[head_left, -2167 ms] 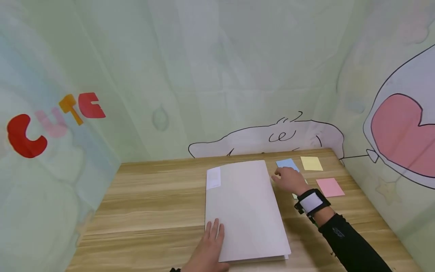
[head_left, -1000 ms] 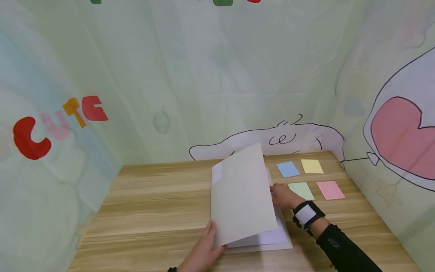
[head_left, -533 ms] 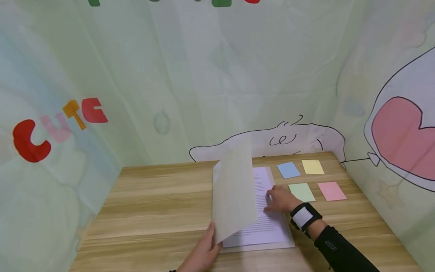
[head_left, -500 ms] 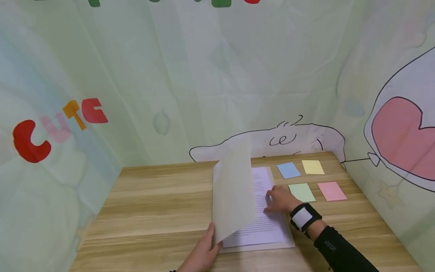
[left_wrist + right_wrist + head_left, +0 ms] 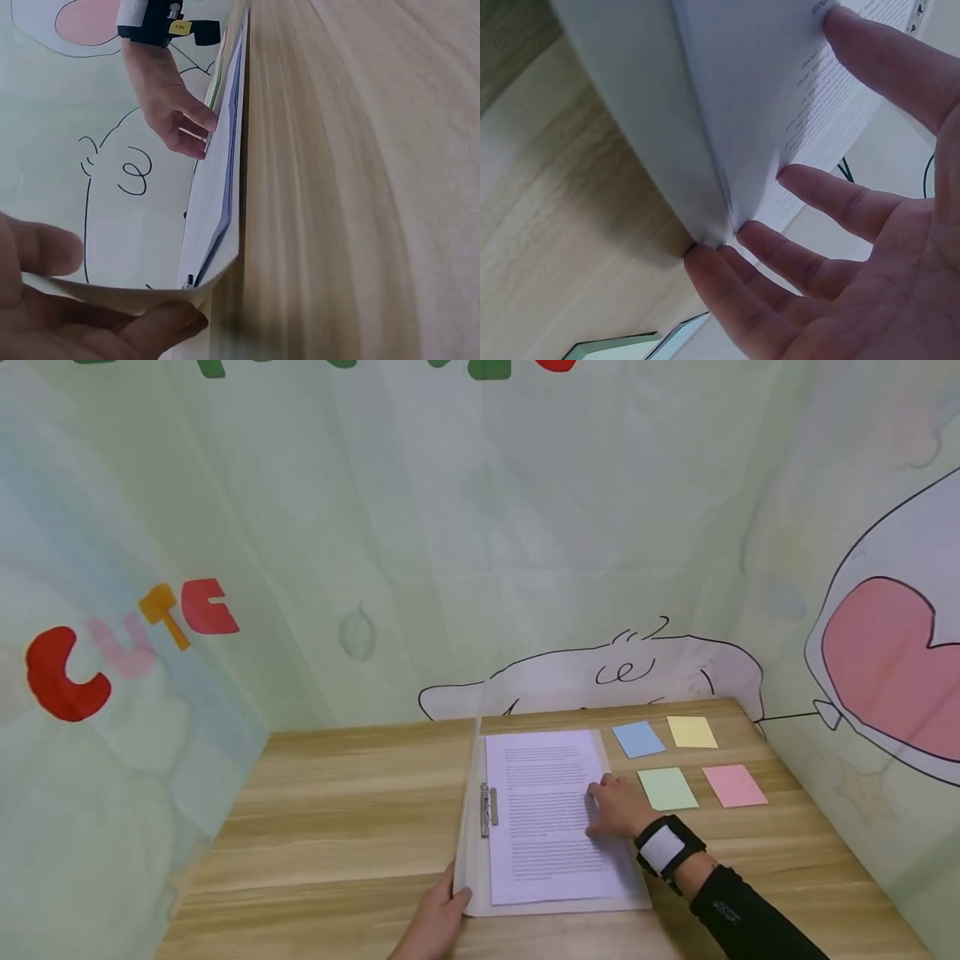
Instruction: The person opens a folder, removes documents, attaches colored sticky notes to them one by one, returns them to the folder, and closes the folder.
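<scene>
On the tabletop [image 5: 322,827], just right of centre, the folder [image 5: 475,864] lies open, its cover [image 5: 127,299] upright, pinched by the left hand [image 5: 435,917]. Slack there could drop it onto the right hand [image 5: 621,808], whose parted fingers, touching the paper [image 5: 543,852], might drag it from the clip [image 5: 484,810].

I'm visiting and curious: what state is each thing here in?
White folder: open, cover raised
Printed sheets: lying flat inside
Metal clip: open or shut unclear
Blue sticky note: flat
Yellow sticky note: flat
Green sticky note: flat
Pink sticky note: flat
Left fingers: pinching the cover
Right fingers: touching the sheets
</scene>
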The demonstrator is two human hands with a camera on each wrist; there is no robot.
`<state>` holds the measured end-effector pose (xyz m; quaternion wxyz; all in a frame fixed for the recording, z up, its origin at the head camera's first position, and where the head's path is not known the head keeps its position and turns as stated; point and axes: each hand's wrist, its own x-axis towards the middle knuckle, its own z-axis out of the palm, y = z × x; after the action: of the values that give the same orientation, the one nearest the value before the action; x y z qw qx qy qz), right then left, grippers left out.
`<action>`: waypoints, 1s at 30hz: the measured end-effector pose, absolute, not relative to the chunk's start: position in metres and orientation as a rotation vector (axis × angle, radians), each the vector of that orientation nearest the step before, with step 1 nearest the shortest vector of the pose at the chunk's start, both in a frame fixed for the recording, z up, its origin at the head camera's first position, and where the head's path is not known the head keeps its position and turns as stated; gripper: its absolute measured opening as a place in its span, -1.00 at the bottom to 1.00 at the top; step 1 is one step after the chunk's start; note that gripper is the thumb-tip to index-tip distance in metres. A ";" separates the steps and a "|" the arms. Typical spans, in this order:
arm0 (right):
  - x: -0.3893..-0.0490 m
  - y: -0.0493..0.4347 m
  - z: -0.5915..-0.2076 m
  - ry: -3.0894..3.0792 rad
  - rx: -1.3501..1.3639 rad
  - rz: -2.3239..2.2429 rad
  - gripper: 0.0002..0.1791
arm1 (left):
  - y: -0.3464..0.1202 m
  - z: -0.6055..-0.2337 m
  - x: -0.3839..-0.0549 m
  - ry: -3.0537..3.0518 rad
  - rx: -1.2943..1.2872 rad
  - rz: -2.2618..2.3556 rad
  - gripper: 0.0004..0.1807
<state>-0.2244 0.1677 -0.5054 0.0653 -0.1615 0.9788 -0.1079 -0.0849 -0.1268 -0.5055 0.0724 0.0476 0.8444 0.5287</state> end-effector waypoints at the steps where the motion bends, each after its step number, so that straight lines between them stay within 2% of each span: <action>1: -0.224 0.167 -0.506 2.950 -0.485 -0.325 -0.35 | -0.128 -0.506 -0.085 2.553 0.101 1.582 -0.48; 7: -0.227 0.166 -0.508 2.939 -0.468 -0.319 -0.33 | -0.135 -0.505 -0.085 2.629 -0.101 1.581 -0.51; 19: -0.226 0.169 -0.507 2.914 -0.444 -0.329 -0.32 | -0.154 -0.493 -0.085 2.572 -0.400 1.917 -0.63; 30: -0.227 0.166 -0.503 2.892 -0.407 -0.347 -0.30 | -0.202 -0.477 -0.095 2.682 -0.650 2.067 -0.53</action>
<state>-0.2266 0.1663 -0.5030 0.1000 -0.1376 0.9784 -0.1175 -0.0953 -0.2018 -0.4772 -0.1525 -0.1863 0.7687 0.5925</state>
